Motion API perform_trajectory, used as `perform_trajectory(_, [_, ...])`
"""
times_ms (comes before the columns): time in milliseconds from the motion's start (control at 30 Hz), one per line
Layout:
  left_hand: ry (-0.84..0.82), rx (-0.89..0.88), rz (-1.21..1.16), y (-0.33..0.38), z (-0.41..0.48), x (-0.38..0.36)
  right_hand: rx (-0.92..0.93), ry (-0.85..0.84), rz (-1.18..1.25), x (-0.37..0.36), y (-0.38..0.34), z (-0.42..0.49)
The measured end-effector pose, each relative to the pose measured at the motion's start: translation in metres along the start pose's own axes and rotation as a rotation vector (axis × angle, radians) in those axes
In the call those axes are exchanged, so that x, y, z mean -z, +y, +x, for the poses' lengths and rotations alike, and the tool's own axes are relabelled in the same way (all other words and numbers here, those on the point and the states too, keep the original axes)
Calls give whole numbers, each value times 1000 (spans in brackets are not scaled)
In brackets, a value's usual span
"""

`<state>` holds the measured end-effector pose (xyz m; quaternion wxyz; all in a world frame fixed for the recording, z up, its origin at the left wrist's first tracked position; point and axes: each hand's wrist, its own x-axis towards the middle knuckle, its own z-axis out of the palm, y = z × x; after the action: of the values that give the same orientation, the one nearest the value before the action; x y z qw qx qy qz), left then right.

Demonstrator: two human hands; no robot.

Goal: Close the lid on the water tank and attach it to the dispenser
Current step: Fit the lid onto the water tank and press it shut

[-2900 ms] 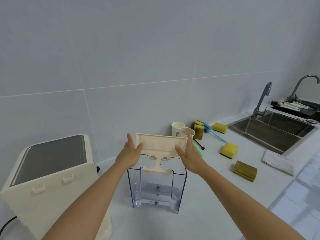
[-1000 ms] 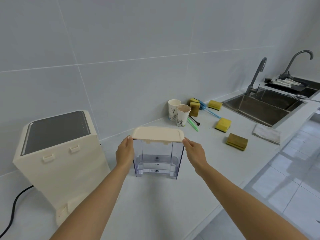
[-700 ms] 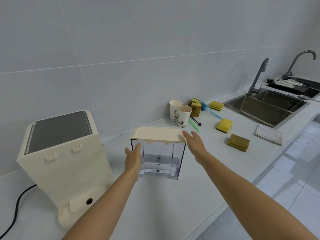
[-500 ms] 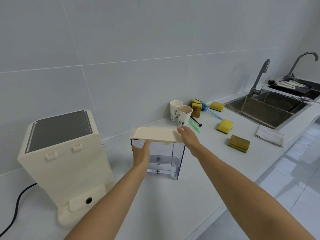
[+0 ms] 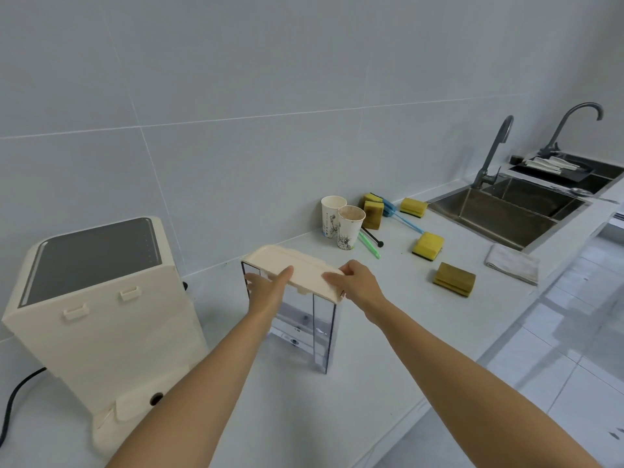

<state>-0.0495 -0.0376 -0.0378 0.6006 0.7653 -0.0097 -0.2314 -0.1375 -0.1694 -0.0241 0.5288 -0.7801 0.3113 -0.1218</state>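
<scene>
A clear plastic water tank (image 5: 324, 332) stands upright on the white counter, turned corner-on to me, with its cream lid (image 5: 287, 265) lying flat on top. My left hand (image 5: 266, 292) grips the tank's near face just under the lid, thumb on the lid's edge. My right hand (image 5: 358, 285) holds the lid's right end and the tank's upper corner. The cream dispenser (image 5: 101, 309) stands to the left with its back towards me, showing two hook tabs and a base ledge with a round port (image 5: 157, 397).
Two paper cups (image 5: 342, 222) stand behind the tank near the wall. Several yellow sponges (image 5: 427, 246), a blue brush and a green straw lie to the right. A folded cloth (image 5: 511, 263) and a steel sink (image 5: 506, 207) with taps lie further right. A black cable (image 5: 17, 393) trails from the dispenser.
The lid came down onto the tank and sits shut. Both hands shifted from the lid's ends to grip the tank, which has turned and moved nearer to me.
</scene>
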Motion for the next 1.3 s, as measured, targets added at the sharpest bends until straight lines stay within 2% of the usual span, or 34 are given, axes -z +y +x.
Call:
perform_trajectory(200, [-70,-238,121,13,13,10,3,-67,-86,-7,-3,-19])
perform_trajectory(333, [-71,-318,205,19,16,13,48,-62,-114,-24,-2,-29])
perform_trajectory(433, [-111,-317,271,23,18,21,40,-100,-109,-28,-4,-30])
perform_trajectory(533, [-95,-277,373,22,18,24,22,-176,-202,-17,-11,-21])
perform_trajectory(633, [-25,-207,424,21,10,24,89,-48,-326,-5,-23,-2])
perform_trajectory(700, [24,-244,456,22,-2,22,155,-21,-382,-2,-35,8])
perform_trajectory(867, [52,-324,680,18,-31,5,442,-287,-615,-24,-59,27])
perform_trajectory(1000, [60,-292,759,10,-37,1,434,-439,-783,-50,-63,37])
perform_trajectory(1167, [78,-303,801,5,-41,2,389,-450,-836,-58,-68,43])
perform_trajectory(1300, [91,-309,834,7,-38,2,446,-400,-898,-56,-61,53])
